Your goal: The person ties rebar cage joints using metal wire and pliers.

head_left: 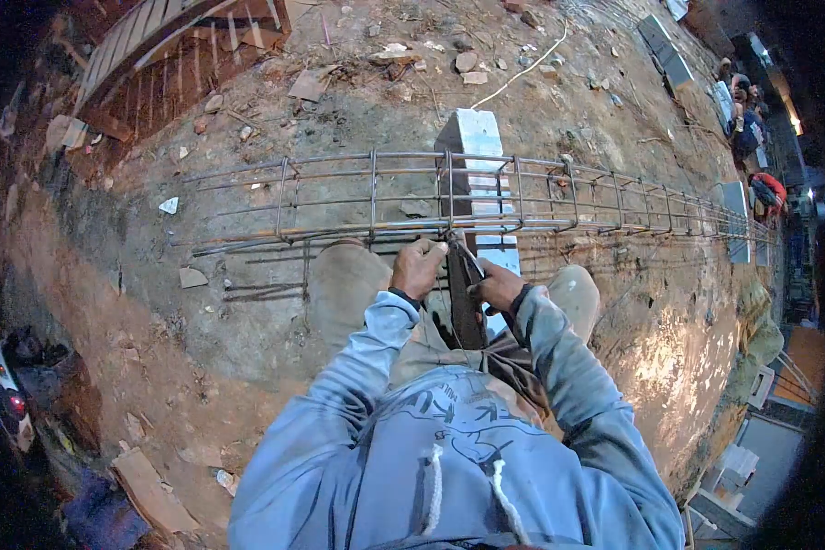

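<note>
Hoodie (495, 495) up closest. Rebar cage (403, 225) lies across the pale block (482, 137), short of its far edge, probably to clear the dirt (202, 339). Left hand (417, 268) pinched at its near side, can't tell on what; right hand (500, 287) grips a dark tool (468, 257).

Rebar cage (373, 188): far end blurred; people (747, 119) indistinct, perhaps crouching.
</note>
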Motion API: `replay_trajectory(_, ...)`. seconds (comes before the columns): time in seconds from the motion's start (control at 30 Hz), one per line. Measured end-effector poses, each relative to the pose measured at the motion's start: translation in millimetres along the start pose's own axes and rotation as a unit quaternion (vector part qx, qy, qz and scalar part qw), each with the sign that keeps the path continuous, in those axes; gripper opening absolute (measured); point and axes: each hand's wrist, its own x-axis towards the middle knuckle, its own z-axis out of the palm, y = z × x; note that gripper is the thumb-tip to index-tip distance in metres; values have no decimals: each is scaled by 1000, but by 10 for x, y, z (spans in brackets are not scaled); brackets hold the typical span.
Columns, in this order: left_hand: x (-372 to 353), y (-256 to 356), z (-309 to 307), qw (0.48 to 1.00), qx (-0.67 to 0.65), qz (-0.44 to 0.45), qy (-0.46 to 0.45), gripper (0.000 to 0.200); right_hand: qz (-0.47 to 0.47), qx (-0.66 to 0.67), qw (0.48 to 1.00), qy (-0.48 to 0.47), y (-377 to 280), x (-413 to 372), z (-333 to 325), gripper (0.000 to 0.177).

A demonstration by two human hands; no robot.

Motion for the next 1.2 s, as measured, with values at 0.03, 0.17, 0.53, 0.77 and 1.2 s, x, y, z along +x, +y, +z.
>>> replay_trajectory(0.03,-2,33,-3,1000,-2,2,1,35,-1,-2,1000,1,86,67,-9,33)
replay_trajectory(0.17,-51,106,-34,1000,19,18,-3,35,-18,-190,979,65,229,235,-23,36)
replay_trajectory(0.53,-78,71,261,846,-486,-118,-184,41,-22,381,924,-32,482,208,185,59)
replay_trajectory(0.77,65,148,651,870,-452,-178,-77,30,89,6,994,-61,490,-10,15,56)
replay_trajectory(1.2,-64,583,1029,679,-696,-182,-144,34,-97,-213,970,-72,62,-328,-866,54)
